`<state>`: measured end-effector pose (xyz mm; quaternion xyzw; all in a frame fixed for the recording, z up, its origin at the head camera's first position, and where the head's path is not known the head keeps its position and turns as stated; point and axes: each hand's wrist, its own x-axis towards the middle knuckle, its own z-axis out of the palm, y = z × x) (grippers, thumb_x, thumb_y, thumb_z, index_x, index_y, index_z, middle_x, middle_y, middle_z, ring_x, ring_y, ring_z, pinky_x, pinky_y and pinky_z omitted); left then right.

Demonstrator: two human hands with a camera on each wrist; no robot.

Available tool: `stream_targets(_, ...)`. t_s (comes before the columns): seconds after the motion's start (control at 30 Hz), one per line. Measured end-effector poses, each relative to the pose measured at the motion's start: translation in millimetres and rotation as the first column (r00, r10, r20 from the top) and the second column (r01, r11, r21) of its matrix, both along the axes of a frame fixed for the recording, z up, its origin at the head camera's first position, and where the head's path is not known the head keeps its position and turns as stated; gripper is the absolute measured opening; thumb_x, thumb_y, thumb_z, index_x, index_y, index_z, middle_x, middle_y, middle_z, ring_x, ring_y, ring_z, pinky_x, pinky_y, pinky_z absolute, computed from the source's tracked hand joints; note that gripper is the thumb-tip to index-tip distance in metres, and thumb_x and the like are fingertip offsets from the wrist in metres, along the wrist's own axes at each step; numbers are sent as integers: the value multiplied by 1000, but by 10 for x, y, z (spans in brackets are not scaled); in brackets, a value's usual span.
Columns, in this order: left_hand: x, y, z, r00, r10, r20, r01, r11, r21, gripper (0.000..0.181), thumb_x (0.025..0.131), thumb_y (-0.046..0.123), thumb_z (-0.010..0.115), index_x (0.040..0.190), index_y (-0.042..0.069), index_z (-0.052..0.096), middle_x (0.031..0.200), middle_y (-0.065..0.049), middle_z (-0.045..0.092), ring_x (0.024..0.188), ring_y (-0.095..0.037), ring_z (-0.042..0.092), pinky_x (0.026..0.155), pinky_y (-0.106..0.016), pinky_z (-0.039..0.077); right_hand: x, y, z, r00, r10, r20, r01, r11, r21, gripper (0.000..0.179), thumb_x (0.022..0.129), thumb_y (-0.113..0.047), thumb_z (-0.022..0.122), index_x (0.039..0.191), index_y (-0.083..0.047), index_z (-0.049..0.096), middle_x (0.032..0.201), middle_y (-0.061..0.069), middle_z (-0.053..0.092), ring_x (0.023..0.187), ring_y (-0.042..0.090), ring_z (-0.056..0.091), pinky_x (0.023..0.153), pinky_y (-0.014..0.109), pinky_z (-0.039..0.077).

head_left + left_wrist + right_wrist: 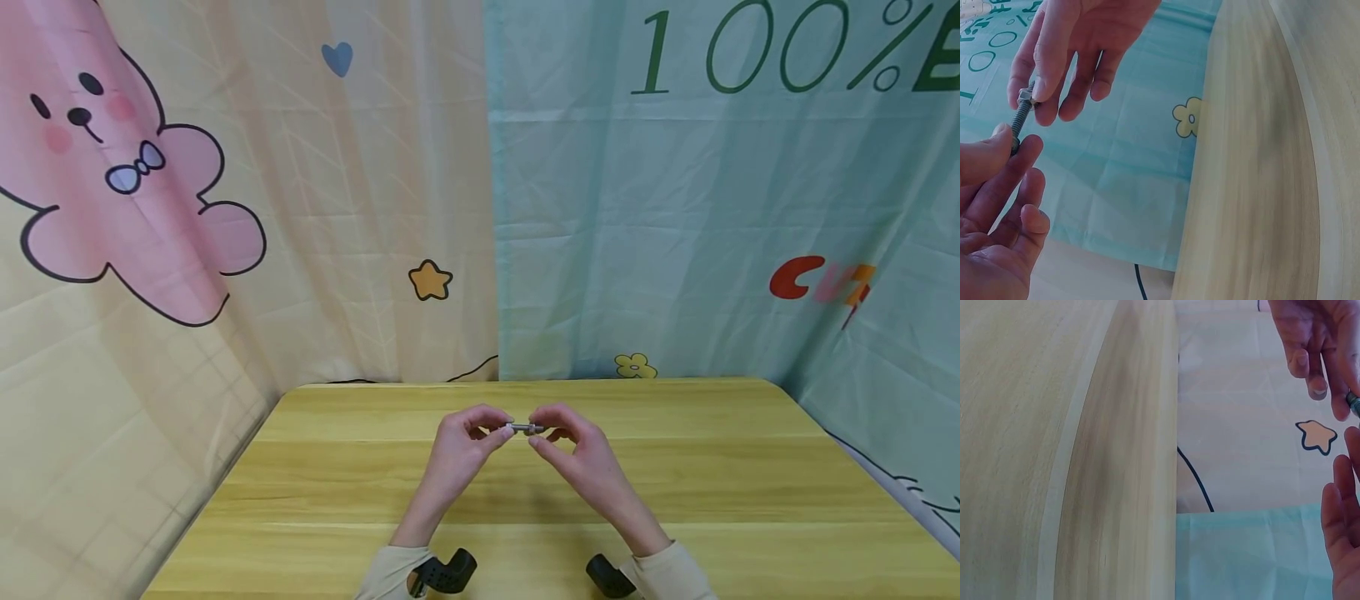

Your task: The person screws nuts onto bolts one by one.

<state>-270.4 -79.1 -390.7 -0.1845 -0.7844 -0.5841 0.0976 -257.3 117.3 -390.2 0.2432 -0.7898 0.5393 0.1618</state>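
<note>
We see a slim, grey, threaded metal bolt (1020, 119) held in the air between the fingertips of two bare hands, above a pale yellow wood-grain table (337, 500). The left hand (467, 442) pinches the bolt's end between thumb and forefinger, mostly covering it; its other fingers curl loosely, free of the metal. The right hand (581, 454) has thumb and forefinger clamped on a small, grey, faceted metal nut (1025, 96), which sits around the shank near the end farther from the left fingers; its remaining fingers hang apart. Bare thread shows between the two pinches, and a short stub pokes past the nut between the right fingers.

We judge the pair light, stiff and hardly fragile, though smooth metal may slip against skin. We would hold the bolt by its covered end, leaving the thread clear, and take the nut by opposite flats between thumb and forefinger, since anything so small could drop past the fingers to the table below.
</note>
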Motion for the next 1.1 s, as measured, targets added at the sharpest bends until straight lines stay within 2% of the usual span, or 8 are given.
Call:
stream_targets(0.13,-4,2,-6,1000,-7,1,7,1000,10,8,89,21,74,95,16,75,89,2,69,72,-23,58,61,-27,45,130,-16,145,1000,5,13,-5,1000,6,17,91,-3,69,107,-9,66,99,4,69,91,18,65,81,34,50)
stream_targets(0.37,23,22,15,1000,-8,9,8,1000,11,8,89,17,75,96,13,75,89,1,69,74,-22,58,63,-27,46,204,-24,208,994,-26,102,25,1000,10,8,96,-13,64,102,-8,69,85,0,72,88,16,67,81,37,47)
stream_targets(0.53,126,51,142,1000,-11,23,11,1000,4,8,90,8,72,97,5,74,89,-3,69,77,-27,58,66,-27,45,120,-32,95,988,-53,148,54,999,1,11,99,-19,61,94,-14,70,80,1,71,85,18,65,72,34,40)
stream_targets(0.67,161,59,195,1000,-6,23,6,1000,1,8,90,6,71,97,4,73,89,-4,69,77,-28,57,65,-26,44,8,-13,-50,983,-60,174,65,998,-21,16,100,-28,59,99,-16,71,86,-3,71,89,17,64,73,33,42)
stream_targets(0.83,41,20,45,1000,-13,12,12,1000,15,8,90,16,73,97,13,75,90,1,69,75,-22,57,63,-26,45,-64,12,-118,993,-28,115,32,999,-31,22,95,-31,67,114,-20,67,105,-5,68,99,14,61,83,36,48)
stream_targets(0.97,148,25,179,1000,-11,14,11,1000,18,7,90,12,72,96,9,74,89,-2,69,75,-26,57,63,-26,45,59,-12,57,999,10,45,-10,1000,-15,21,92,-13,71,112,-12,66,106,4,66,97,18,60,81,36,50)
stream_targets(1.07,250,41,312,1000,-11,21,11,1000,23,7,90,6,71,97,3,73,89,-6,69,75,-29,57,63,-25,44,157,-34,187,1000,6,15,-6,1000,0,18,91,-3,69,108,-8,65,103,7,67,92,19,62,78,35,50)
stream_targets(1.1,246,39,309,1000,-14,23,13,1000,25,7,90,6,71,97,3,73,89,-6,69,75,-28,57,63,-25,44,159,-34,189,1000,-1,13,1,1000,3,17,91,-3,69,107,-9,66,101,6,67,91,18,62,78,34,50)
